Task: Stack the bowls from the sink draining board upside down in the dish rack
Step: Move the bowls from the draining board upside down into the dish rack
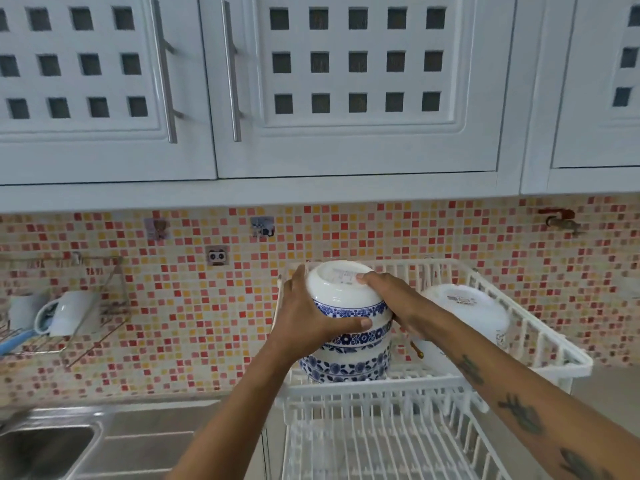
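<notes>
A stack of white bowls with blue flower bands stands upside down on the upper tier of the white dish rack. The top bowl sits inverted on the stack, its white base facing up. My left hand grips the stack's left side, thumb across the blue bands. My right hand holds the right side, thumb resting on the top bowl's base. The steel draining board lies at the lower left with no bowls showing on it.
White plates lean in the rack to the right of the bowls. A sink basin is at the bottom left. A wire wall rack with a white mug hangs on the mosaic tiles. White cupboards hang overhead.
</notes>
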`<state>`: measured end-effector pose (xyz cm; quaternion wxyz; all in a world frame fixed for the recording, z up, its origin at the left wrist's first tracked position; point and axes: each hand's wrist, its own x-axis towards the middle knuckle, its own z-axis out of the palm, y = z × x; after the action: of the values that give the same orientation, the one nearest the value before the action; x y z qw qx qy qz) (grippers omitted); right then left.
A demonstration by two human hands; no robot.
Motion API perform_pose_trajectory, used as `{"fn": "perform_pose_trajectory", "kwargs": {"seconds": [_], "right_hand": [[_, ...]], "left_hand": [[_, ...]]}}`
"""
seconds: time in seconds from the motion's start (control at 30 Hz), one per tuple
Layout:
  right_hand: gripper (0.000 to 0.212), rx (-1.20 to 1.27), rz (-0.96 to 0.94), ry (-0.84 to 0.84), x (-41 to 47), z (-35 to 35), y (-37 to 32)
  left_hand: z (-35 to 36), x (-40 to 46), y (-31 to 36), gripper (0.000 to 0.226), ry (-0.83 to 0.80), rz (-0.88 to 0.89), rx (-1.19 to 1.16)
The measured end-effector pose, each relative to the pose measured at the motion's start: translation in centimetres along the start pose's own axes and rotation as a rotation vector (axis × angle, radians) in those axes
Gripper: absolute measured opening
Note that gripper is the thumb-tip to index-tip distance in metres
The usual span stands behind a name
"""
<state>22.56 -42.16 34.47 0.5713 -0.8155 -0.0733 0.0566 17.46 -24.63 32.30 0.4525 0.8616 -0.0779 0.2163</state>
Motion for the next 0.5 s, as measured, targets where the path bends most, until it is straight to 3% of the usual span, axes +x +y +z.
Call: {"fn": "perform_pose_trajectory", "kwargs": {"seconds": [0.23,0.37,0.5], "right_hand": [[0.092,-0.079,0.03,-0.026,0.0,0.4,0.7],[0.103,-0.146,0.046,-0.029,-0.2,0.2,1.2],[0.086,-0.173,0.018,-0.036,-0.3,0.1,1.7]], "left_hand": [[0.5,0.6,-1.5,0.109,-0.054,-0.065,-0.002],[0.8,1.1,-2.3,0.128,-0.111,-0.072,0.026],[1.0,1.0,-2.5,0.14,-0.118,-0.085,0.059]]}}
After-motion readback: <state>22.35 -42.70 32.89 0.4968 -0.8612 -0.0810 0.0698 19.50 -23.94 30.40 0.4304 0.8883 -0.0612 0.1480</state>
